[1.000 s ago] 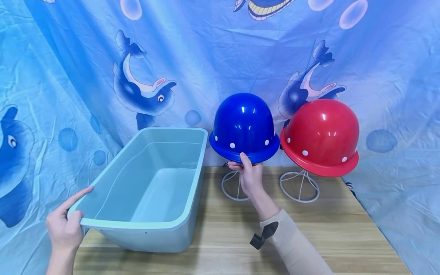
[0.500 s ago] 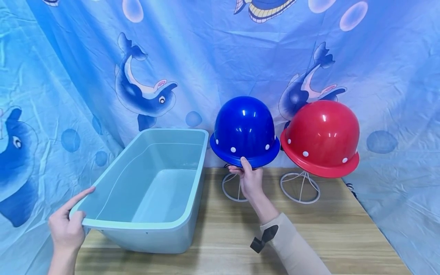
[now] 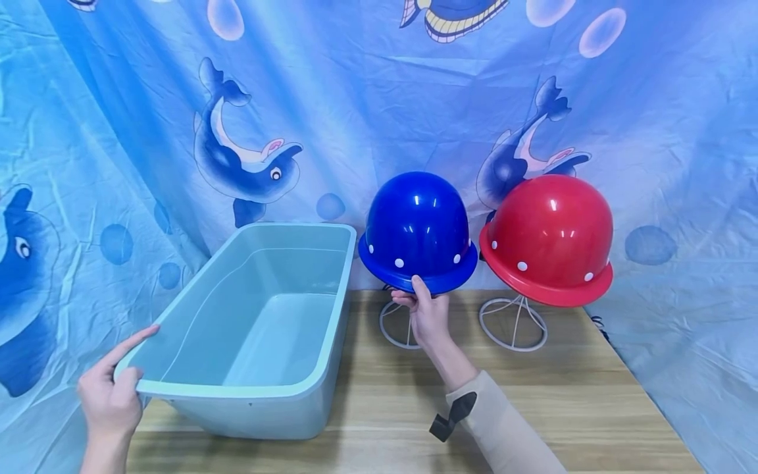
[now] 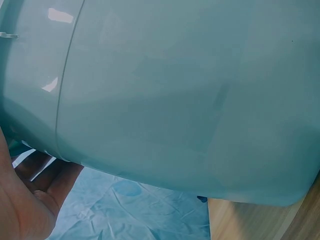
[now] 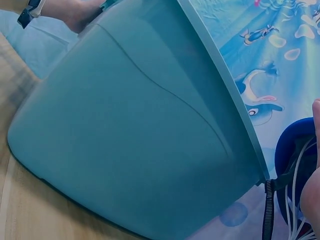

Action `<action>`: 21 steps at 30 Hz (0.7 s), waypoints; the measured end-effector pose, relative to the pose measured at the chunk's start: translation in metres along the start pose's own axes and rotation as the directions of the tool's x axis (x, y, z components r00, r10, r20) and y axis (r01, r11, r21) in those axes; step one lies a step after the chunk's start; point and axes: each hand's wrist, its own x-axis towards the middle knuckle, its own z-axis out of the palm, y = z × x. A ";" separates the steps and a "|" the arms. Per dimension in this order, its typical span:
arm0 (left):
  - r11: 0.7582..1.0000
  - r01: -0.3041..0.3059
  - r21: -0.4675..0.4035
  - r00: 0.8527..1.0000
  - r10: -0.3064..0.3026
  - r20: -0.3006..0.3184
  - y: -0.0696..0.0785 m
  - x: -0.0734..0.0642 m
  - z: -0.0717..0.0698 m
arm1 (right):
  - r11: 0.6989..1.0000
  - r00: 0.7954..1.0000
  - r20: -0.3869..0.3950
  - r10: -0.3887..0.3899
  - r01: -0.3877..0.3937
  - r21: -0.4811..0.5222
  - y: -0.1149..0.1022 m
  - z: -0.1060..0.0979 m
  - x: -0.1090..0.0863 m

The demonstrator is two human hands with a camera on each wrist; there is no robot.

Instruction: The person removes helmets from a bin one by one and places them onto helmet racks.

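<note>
In the head view my left hand (image 3: 111, 399) grips the front-left corner of a pale teal plastic tub (image 3: 266, 391), thumb on the rim and index finger stretched along it. My right hand (image 3: 431, 319) pinches the front brim of a blue hard hat (image 3: 417, 227), thumb on top and fingers beneath. Below that hat shows the ring base of a white wire stand (image 3: 399, 343). White wires (image 5: 296, 175) run up inside the hat in the right wrist view, and a black strap (image 5: 268, 210) hangs by it. Whether the hat bears on the stand I cannot tell.
A red hard hat (image 3: 551, 237) sits tilted on a second white wire stand (image 3: 514, 347), close to the blue one. The tub stands left on a wood-grain table (image 3: 533, 408). A blue cloth (image 3: 379, 99) printed with dolphins hangs behind and at both sides.
The blue hard hat has come down slightly, with my right hand still pinching its brim. My left hand keeps its hold on the tub. The red hard hat stays put.
</note>
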 end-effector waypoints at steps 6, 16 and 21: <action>1.000 0.005 0.018 1.000 -0.005 0.002 -0.001 0.000 -0.001 | 1.000 1.000 -0.010 0.010 -0.010 -0.011 0.002 0.000 -0.002; 1.000 -0.013 0.007 1.000 0.013 -0.002 -0.002 0.000 0.000 | 0.999 0.999 -0.028 0.027 -0.028 -0.045 0.005 -0.002 -0.004; 1.000 -0.029 0.001 1.000 0.029 -0.006 -0.002 0.001 0.000 | 0.997 0.998 -0.037 0.048 -0.050 -0.058 0.006 -0.003 -0.006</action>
